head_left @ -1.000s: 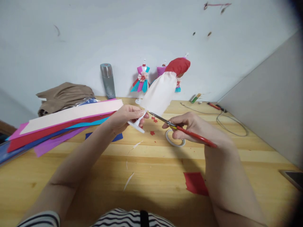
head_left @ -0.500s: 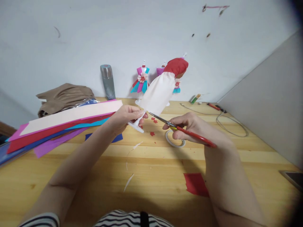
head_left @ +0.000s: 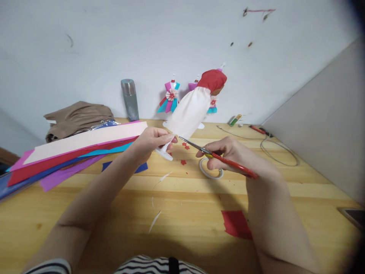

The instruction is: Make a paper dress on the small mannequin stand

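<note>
While the left hand [head_left: 155, 140] pinches the dress [head_left: 189, 110] at its lower edge, thumb and fingers closed together, the right hand [head_left: 228, 152] is curled around the scissors [head_left: 234, 165].

Dress: between and beyond the hands, slanting up and right from the left fingertips; white skirt, thin, softly gathered, flaring; red puffed top.
Base [head_left: 164, 154]: white, smooth, flat; just below the left fingers.
Scissors: metal blades, nearly together, red handles; tips just beside the left fingertips. Contact with the hem cannot be told.
Flowers [head_left: 186, 145]: small, red, flat cut-outs; on the table between the hands.
Ring [head_left: 209, 176]: white, round; beneath the right hand.
Slivers [head_left: 154, 221]: white, thin, curved; nearer the wearer than the left hand.
Scrap [head_left: 236, 223]: red, matt, roughly square; below the right hand, beside the forearm.
Sheets [head_left: 85, 141]: long, flat, overlapping; pale pink, magenta, red, blue, turquoise, violet; left of the left hand.
Cloth [head_left: 82, 116]: brown, folded, creased; behind the sheets.
Small dress [head_left: 171, 99]: pleated rosette, magenta and turquoise strips; beyond the left hand.
Bottle [head_left: 129, 99]: grey, cylindrical, metallic top, capped; beyond the left hand; contents hidden.
Wrapping [head_left: 104, 123]: clear, crinkled, glossy plastic, blue showing through; behind the sheets.
</note>
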Demonstrator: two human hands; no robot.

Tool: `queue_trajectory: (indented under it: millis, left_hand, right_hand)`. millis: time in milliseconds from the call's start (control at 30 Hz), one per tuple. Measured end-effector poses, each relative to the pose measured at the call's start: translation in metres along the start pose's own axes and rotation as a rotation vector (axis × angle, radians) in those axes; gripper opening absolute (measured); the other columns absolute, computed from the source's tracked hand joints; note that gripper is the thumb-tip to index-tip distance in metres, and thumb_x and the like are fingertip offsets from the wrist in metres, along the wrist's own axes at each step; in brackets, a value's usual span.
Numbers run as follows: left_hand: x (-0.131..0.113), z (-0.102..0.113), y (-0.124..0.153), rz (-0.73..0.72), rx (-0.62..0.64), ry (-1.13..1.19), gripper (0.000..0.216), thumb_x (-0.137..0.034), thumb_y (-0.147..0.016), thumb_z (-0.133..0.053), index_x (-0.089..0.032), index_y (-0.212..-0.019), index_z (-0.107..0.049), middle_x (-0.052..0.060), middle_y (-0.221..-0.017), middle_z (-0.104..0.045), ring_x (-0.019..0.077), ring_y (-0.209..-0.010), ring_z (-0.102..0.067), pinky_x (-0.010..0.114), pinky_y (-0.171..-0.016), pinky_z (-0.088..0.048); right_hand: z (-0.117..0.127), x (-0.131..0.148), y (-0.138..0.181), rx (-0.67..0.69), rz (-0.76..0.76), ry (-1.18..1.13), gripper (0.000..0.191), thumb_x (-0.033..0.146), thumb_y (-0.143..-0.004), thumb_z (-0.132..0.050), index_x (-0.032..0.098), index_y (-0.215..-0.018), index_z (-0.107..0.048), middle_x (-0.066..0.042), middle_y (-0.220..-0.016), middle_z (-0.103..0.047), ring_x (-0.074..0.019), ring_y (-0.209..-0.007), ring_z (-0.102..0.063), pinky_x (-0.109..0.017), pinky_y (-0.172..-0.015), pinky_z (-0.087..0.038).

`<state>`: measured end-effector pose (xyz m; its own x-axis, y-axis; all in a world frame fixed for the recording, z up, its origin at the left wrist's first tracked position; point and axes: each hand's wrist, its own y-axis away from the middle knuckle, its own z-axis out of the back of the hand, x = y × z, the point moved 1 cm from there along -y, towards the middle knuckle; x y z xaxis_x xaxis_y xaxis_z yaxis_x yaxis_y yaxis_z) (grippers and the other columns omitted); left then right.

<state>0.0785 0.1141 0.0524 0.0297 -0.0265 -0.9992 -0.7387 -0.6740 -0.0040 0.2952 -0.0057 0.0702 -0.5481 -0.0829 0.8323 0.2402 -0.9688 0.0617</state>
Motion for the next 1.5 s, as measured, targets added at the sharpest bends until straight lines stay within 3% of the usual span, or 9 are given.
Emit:
queue_trajectory:
  millis: [167,400,567,733,933,1167,1500]
  left_hand:
    - [-0.003,-0.002,0.002,-0.018,0.001,-0.003,0.035,-0.042,-0.065,-0.079,-0.011,-0.056,-0.064,0.003,-0.059,-0.061,0.0067,-0.049,-0.05,0.019,-0.045,-0.04]
    - [0.0,-0.004,0.001,-0.014,-0.026,0.015,0.03,-0.039,-0.069,-0.078,-0.012,-0.065,-0.068,0.002,-0.056,-0.06,0.0091,-0.051,-0.053,0.02,-0.047,-0.042]
    - [0.0,-0.005,0.002,-0.008,-0.006,0.045,0.03,-0.04,-0.07,-0.077,-0.011,-0.071,-0.07,0.001,-0.057,-0.06,0.0085,-0.051,-0.051,0.02,-0.047,-0.04]
    - [-0.002,-0.006,0.003,-0.062,0.006,0.06,0.034,-0.043,-0.068,-0.077,-0.013,-0.06,-0.064,0.003,-0.059,-0.061,0.0087,-0.053,-0.051,0.021,-0.05,-0.041]
    - [-0.001,-0.007,0.002,-0.083,-0.019,0.045,0.036,-0.045,-0.068,-0.077,-0.013,-0.06,-0.065,0.003,-0.06,-0.06,0.0091,-0.054,-0.051,0.023,-0.051,-0.038]
    - [0.002,-0.009,0.001,-0.052,-0.018,0.056,0.034,-0.045,-0.066,-0.078,-0.012,-0.071,-0.07,0.001,-0.058,-0.06,0.009,-0.052,-0.048,0.023,-0.051,-0.037]
    - [0.003,-0.012,0.002,-0.027,-0.013,0.085,0.025,-0.036,-0.073,-0.075,-0.012,-0.072,-0.073,0.001,-0.057,-0.061,0.0079,-0.05,-0.047,0.022,-0.05,-0.033]
  right_hand:
    - [0.001,0.002,0.002,0.029,0.076,0.015,0.057,0.071,-0.073,-0.071,0.015,-0.084,-0.068,0.006,-0.059,-0.038,-0.0086,-0.053,-0.027,-0.024,-0.045,-0.023]
    - [0.0,-0.002,0.002,0.067,0.15,0.037,0.065,0.079,-0.076,-0.061,0.016,-0.09,-0.066,0.003,-0.066,-0.046,-0.0092,-0.055,-0.034,-0.023,-0.047,-0.028]
    - [0.0,0.0,-0.001,0.072,0.149,0.055,0.066,0.079,-0.077,-0.06,0.015,-0.091,-0.067,0.003,-0.067,-0.046,-0.0099,-0.056,-0.035,-0.024,-0.049,-0.029]
    - [0.001,0.003,0.0,0.14,0.126,0.048,0.067,0.081,-0.078,-0.058,0.015,-0.09,-0.068,0.004,-0.065,-0.042,-0.0095,-0.055,-0.031,-0.024,-0.048,-0.025]
    - [0.004,-0.003,0.0,0.1,0.139,0.04,0.064,0.076,-0.079,-0.061,0.015,-0.094,-0.068,0.002,-0.069,-0.05,-0.0105,-0.057,-0.04,-0.025,-0.05,-0.031]
    - [0.001,-0.001,-0.003,0.05,0.177,0.014,0.06,0.073,-0.079,-0.062,0.015,-0.09,-0.066,0.001,-0.068,-0.051,-0.0123,-0.058,-0.042,-0.026,-0.05,-0.034]
    - [0.0,-0.002,-0.004,0.028,0.18,0.041,0.053,0.067,-0.082,-0.062,0.016,-0.092,-0.066,-0.001,-0.068,-0.054,-0.0139,-0.058,-0.045,-0.027,-0.051,-0.037]
